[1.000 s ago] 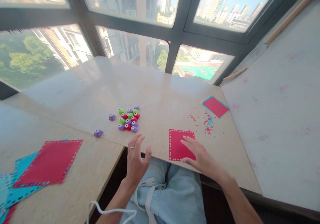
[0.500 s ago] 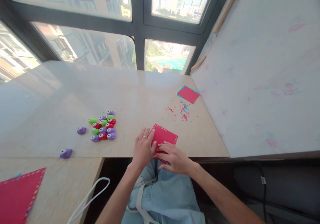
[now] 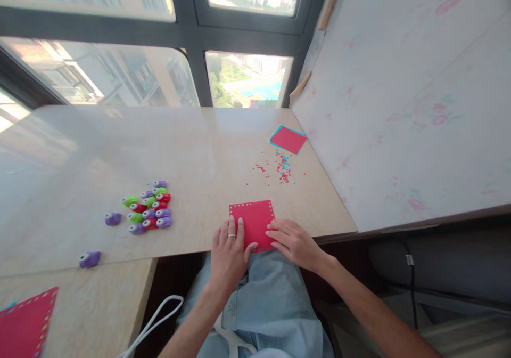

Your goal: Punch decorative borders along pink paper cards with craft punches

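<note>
A red sheet of paper (image 3: 256, 222) with a line of small punched holes along its edges lies at the front edge of the table. My left hand (image 3: 229, 254) rests flat on its left side, fingers stretched forward and thumb spread to the right. Touching the right edge of the sheet is my right hand (image 3: 295, 245), its fingers extended and slightly apart. Part of the lower border is covered by my hands. Away to the left stands a group of small purple, green and red craft punches (image 3: 149, 214).
Tiny red and blue paper bits (image 3: 284, 169) are scattered beyond the sheet. Behind them lies a stack of red and blue paper (image 3: 288, 139) by the wall. Two purple punches (image 3: 90, 259) sit apart on the left. A larger punched red sheet (image 3: 27, 323) and a white cable (image 3: 154, 320) are nearer.
The red sheet has turned from a slant to nearly square with the table edge. My right hand has moved from over its lower part to its right edge. The view has shifted too.
</note>
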`<state>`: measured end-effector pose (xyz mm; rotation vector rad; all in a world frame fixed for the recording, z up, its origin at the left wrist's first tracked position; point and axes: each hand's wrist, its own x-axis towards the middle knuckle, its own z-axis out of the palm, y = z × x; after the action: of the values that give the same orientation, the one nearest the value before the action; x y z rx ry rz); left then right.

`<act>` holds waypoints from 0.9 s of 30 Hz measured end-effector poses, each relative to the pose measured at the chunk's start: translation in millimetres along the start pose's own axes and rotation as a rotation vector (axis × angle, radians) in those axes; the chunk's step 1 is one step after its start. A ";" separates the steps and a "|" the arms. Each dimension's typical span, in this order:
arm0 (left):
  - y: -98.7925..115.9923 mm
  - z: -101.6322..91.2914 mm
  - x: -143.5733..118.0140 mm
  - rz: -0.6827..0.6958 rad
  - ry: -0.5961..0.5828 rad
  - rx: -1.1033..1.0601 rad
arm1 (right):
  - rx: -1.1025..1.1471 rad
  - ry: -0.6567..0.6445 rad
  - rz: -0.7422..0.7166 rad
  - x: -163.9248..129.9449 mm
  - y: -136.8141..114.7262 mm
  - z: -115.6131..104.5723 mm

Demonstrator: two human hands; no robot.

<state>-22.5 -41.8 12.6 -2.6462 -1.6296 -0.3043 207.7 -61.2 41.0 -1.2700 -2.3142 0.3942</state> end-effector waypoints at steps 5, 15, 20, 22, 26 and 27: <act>13.0 -10.9 2.4 -0.024 -0.034 -0.002 | 0.373 0.142 0.624 -26.9 -30.4 16.5; 24.2 -33.2 21.1 0.008 -0.104 -0.071 | 1.095 0.193 1.152 -18.4 -50.0 73.4; 16.1 -38.9 28.2 -0.032 -0.111 -0.135 | 1.081 0.174 1.165 -8.3 -44.7 57.6; 9.3 -34.6 32.2 -0.026 -0.064 -0.155 | 1.064 0.142 1.154 -10.5 -41.0 49.4; -2.5 -13.2 40.8 0.204 -0.029 -0.185 | 1.023 0.072 1.157 -14.9 -29.3 32.3; -4.3 -7.1 42.7 0.259 -0.040 -0.186 | 1.005 0.048 1.159 -15.3 -25.8 28.3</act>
<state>-8.8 -3.0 26.6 -2.9760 -1.3035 -0.4144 181.4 -88.5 24.8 -1.7635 -0.7707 1.5736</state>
